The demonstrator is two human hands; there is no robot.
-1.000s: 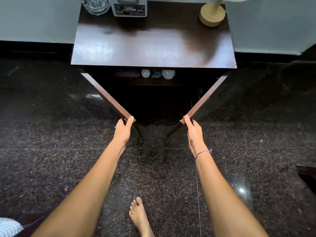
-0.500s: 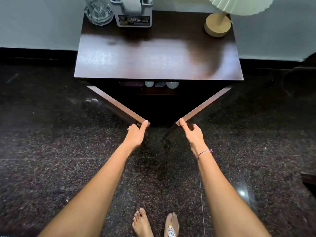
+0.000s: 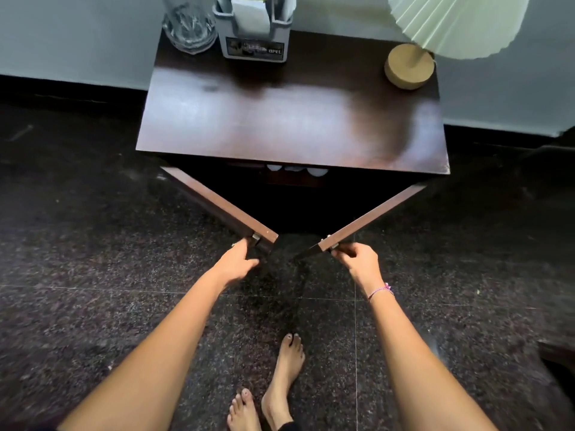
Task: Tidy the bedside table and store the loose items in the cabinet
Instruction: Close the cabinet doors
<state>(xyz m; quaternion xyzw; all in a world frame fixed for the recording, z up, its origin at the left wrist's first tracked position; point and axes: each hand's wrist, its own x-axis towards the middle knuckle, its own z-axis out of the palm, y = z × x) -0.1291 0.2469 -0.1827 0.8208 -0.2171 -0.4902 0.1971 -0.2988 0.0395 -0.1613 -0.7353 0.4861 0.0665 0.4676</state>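
Observation:
A dark wooden bedside table stands against the wall with both cabinet doors swung part way out. My left hand touches the outer edge of the left door by its small metal knob. My right hand pinches the knob at the edge of the right door. Inside the cabinet, on a shelf under the tabletop, lie pale round items, mostly hidden by the top's front edge.
At the table's back stand a glass vase, a grey holder with papers and a lamp with a round wooden base and pleated shade. The floor is dark speckled stone. My bare feet stand below.
Both doors have swung inward toward each other, narrowing the gap. My hands shifted from the doors' top corners to their knobs. I moved closer to the table, and the view rose.

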